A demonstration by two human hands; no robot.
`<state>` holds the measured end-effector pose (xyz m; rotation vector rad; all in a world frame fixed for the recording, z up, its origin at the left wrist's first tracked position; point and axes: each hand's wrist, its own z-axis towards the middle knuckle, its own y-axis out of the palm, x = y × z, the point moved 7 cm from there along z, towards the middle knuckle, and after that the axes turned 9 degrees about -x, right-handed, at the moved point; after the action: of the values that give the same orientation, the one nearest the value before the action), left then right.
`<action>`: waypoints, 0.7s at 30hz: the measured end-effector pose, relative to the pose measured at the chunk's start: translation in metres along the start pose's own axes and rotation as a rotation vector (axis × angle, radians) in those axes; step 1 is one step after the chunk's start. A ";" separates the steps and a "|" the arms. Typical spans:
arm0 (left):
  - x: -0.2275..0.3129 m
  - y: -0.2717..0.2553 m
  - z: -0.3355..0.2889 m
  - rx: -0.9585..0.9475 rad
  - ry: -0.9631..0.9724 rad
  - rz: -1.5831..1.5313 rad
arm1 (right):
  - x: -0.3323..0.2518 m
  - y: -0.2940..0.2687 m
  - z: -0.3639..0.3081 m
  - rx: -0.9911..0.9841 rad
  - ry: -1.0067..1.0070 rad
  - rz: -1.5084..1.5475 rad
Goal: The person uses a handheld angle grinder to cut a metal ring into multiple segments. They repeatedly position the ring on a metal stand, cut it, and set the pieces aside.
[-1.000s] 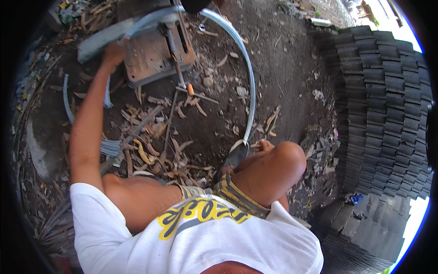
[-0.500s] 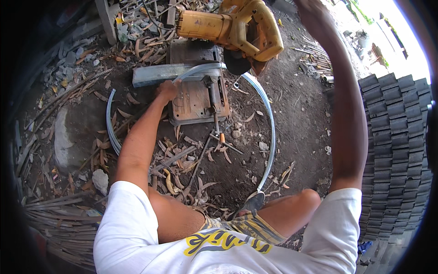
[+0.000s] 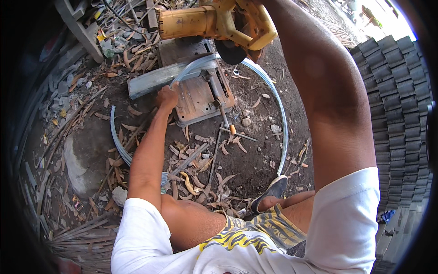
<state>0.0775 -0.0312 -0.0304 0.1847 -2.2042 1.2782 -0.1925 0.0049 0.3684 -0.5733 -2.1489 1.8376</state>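
Head camera view: a left hand (image 3: 167,97) grips a curved wire bundle (image 3: 285,125) at the left edge of a rusty metal base (image 3: 194,105). The bundle crosses the base beneath a yellow saw (image 3: 187,23), then curves down to its right. The right arm (image 3: 331,77) reaches beyond the base, hand out of frame, grip impossible to tell.

On the right side there stands a big stack of dark grey tiles (image 3: 397,109). Near its lower part lies a crumpled blue piece (image 3: 388,215). On the left, a large pale stone (image 3: 75,166) lies in the dark soil (image 3: 250,164), and a smaller grey stone (image 3: 120,195) lies near many thin sticks (image 3: 86,235). Dry brown leaves (image 3: 133,111) are scattered around.
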 end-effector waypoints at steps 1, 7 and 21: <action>0.000 0.001 0.000 -0.002 0.013 0.018 | 0.005 0.003 0.000 -0.003 -0.016 0.047; -0.003 0.001 -0.002 0.024 0.049 -0.003 | 0.020 0.020 -0.004 -0.030 -0.101 0.268; -0.021 -0.001 -0.008 0.011 0.023 0.002 | 0.020 0.033 0.004 -0.031 -0.186 0.454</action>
<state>0.0981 -0.0285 -0.0382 0.1712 -2.1788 1.2875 -0.2073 0.0145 0.3344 -1.0027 -2.3118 2.1616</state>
